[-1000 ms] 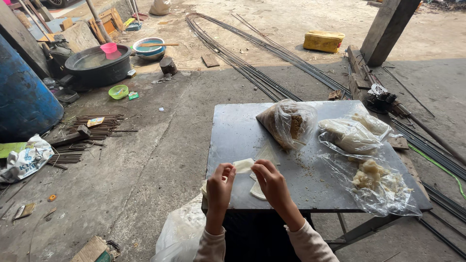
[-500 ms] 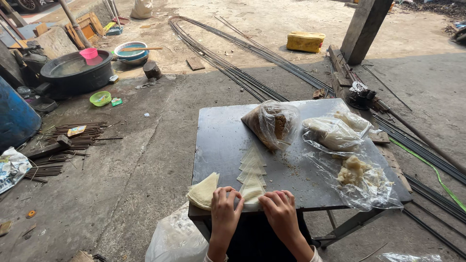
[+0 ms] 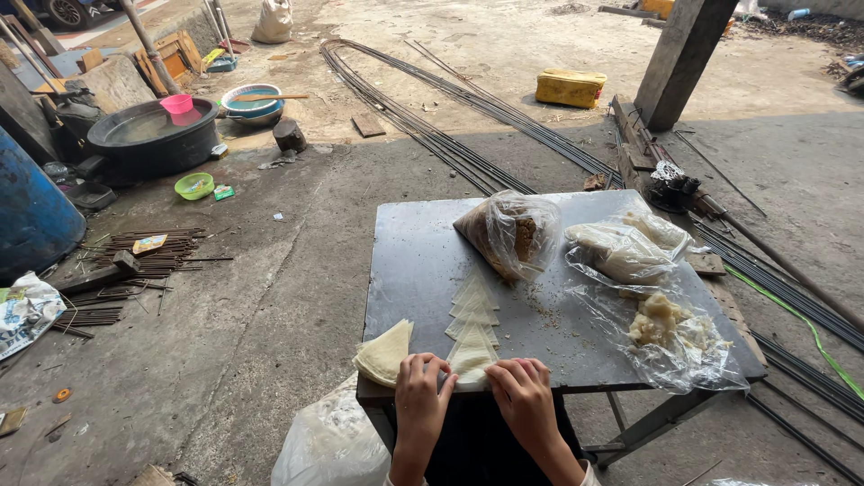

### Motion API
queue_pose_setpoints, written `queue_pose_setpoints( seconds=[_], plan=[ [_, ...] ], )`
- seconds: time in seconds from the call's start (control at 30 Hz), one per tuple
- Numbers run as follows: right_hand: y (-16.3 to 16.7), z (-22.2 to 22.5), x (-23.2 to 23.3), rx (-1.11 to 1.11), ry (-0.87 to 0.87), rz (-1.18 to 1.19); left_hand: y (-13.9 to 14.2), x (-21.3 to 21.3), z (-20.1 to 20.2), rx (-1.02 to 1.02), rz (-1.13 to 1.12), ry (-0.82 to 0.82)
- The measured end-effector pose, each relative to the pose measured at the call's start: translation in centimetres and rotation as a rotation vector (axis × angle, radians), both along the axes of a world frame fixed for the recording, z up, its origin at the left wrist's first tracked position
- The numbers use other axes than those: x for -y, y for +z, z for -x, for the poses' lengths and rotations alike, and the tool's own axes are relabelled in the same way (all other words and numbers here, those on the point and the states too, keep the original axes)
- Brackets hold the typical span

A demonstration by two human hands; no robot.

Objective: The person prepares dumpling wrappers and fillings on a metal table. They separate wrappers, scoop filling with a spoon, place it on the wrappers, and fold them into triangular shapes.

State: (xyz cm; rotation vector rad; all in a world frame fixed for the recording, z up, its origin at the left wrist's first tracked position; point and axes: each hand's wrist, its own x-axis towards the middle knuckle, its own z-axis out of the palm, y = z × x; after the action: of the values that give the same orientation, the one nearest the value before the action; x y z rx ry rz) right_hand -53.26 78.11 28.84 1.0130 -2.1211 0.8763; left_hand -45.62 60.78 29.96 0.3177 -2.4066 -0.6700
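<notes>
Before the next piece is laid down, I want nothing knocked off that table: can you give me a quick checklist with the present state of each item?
1. Left hand and right hand both on the folded wrapper: ok.
2. Row of folded triangles lying flat: ok.
3. Wrapper stack fully on the table: not ok, it overhangs the near corner.
4. Filling bag closed: cannot tell.
5. Loose plastic bag inside the edge: not ok.

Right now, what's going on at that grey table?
A person sits at the near edge of the grey metal table, pressing both hands on a pale folded wrapper: left hand, right hand. A row of folded triangles runs away from it, and a stack of flat wrappers lies to the left. Three clear plastic bags sit further back: brown filling, pale sheets and crumbly dough.
</notes>
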Motion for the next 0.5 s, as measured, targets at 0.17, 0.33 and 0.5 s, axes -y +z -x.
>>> queue_pose_setpoints(
  seconds=[0.17, 0.33, 0.5],
  plan=[
    [-0.2, -0.2, -0.2, 0.038, -0.002, 0.007, 0.5, 0.2, -1.0, 0.035, -0.061, 0.008],
    [-0.5, 0.0, -0.6, 0.043, -0.005, 0.005, 1.1, 2.1, -2.3, 0.053, -0.022, 0.122],
    [-0.7, 0.0, -0.7, 0.03, -0.044, 0.0, 1.9, 6.1, -3.9, 0.127, -0.046, 0.322]
  ],
)
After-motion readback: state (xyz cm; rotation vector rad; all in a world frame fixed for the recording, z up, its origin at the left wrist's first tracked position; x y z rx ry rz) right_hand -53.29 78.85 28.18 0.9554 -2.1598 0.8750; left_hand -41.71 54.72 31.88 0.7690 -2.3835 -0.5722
